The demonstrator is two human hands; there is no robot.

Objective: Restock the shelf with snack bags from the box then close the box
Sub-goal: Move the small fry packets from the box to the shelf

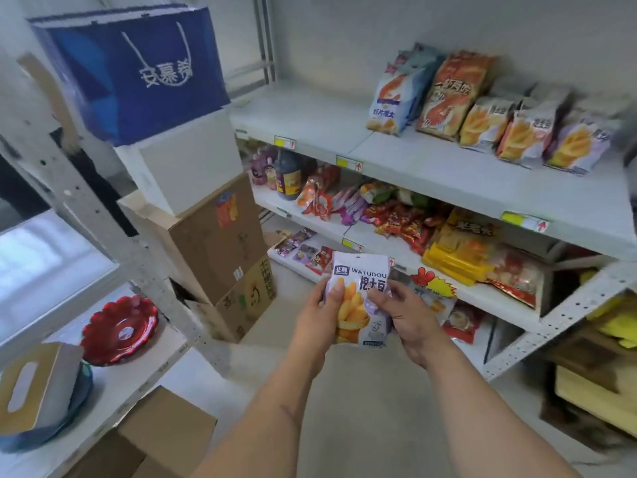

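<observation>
Between two outstretched forearms, at the centre of the view, the fingers (338,290) of the left hand (319,313) curl over the left edge of a snack bag (358,298), thumb lying flat on its front. The right hand (408,313) pinches the bag's right edge, fingers bent around it. So both hands grip the one bag, which is held upright in the air in front of the lower shelves, touching nothing else.

The bag is a small, flat, glossy pouch, pale lilac, printed with golden potato sticks and the word WATUDOU. It looks light and crinkly.

Up and to the right, the top shelf (448,174) is smooth white board. A row of matching lilac bags (572,146) stands along it, beside taller orange and blue crisp bags (451,94). To place this one well, it probably wants lifting to that row, set upright with its printed face forward, and leaned on its neighbours so it cannot slump.

Bottom left, a brown cardboard box (165,432) sits low by the person, likely the one to close later; its flaps are not clearly visible.
</observation>
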